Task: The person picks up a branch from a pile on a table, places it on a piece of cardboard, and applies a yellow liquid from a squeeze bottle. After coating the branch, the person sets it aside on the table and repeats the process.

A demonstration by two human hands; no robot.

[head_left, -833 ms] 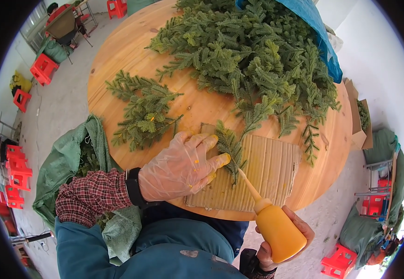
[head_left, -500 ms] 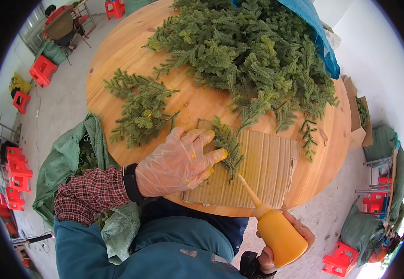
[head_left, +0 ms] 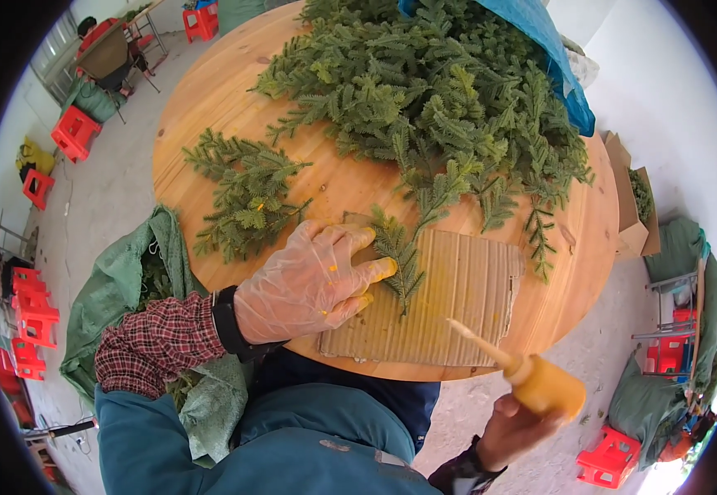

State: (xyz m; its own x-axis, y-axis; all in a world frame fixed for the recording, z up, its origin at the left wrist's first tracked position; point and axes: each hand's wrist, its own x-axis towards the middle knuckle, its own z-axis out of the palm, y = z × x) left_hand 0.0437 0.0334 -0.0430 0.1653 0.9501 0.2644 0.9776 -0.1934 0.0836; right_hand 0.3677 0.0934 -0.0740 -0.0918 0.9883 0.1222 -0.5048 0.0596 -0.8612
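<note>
A green fir sprig (head_left: 400, 260) lies on a ribbed piece of cardboard (head_left: 466, 297) at the near edge of the table. My left hand (head_left: 297, 285), in a clear plastic glove with yellow stains on the fingertips, rests palm down beside it; the fingers are spread and one fingertip touches the sprig's left edge. In my right hand (head_left: 515, 433) is a yellow squeeze bottle (head_left: 544, 388) with a long tapered nozzle. Its tip points up and left, over the cardboard's lower right part and apart from the sprig.
Heaped fir branches (head_left: 433, 99) cover the far side of the round wooden table (head_left: 210, 91), under a blue sheet (head_left: 561, 58). Several smaller sprigs (head_left: 247, 198) lie to the left. A green woven sack (head_left: 115, 289) hangs beside my left arm. Red stools (head_left: 75, 134) stand on the floor.
The right hand has drawn the bottle right and upward, tilting it flatter, so its nozzle is farther from the sprig. My left hand stays by the sprig.
</note>
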